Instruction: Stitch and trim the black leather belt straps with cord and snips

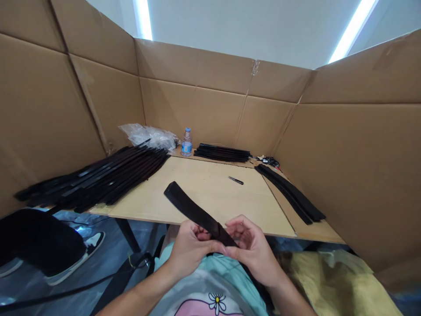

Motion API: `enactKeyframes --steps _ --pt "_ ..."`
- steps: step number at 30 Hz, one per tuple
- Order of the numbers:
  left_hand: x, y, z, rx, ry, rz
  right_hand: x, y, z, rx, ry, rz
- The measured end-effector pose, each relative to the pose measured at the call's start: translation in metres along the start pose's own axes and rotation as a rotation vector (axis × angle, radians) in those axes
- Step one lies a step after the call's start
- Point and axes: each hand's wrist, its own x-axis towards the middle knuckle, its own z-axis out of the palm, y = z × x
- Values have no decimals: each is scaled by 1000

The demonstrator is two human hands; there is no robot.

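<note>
Over the near edge of the tabletop: black strap held up in both hands, left hand and right hand nearly touching at its lower end, probably to keep that end close for a look. Fingers curled, pinching the strap between them, exact grip partly hidden. Rest of strap angled out past the fingers, free end above the tabletop. Pile of long strips at left, short stack at back, loose strips at right, all well apart from the hands; small knife within reach.
</note>
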Motion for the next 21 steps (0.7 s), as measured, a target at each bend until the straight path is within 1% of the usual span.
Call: enactKeyframes --steps 3,6,12,15,18,21 --pt "-1 -1 3 -16 -14 -21 0 2 0 -21 29 44" --pt "-2 -2 3 -5 -2 -36 0 1 2 -29 18 77" --pt "0 -7 -2 13 -8 -1 -5 -4 5 -100 -12 -6" --pt "0 -8 -3 -9 -72 23 -6 -4 4 -109 -26 -21" --pt "0 -9 -1 -34 -165 27 -5 -5 1 -66 -37 12" --pt "0 -12 1 -105 -266 10 0 -7 -1 -32 -126 72"
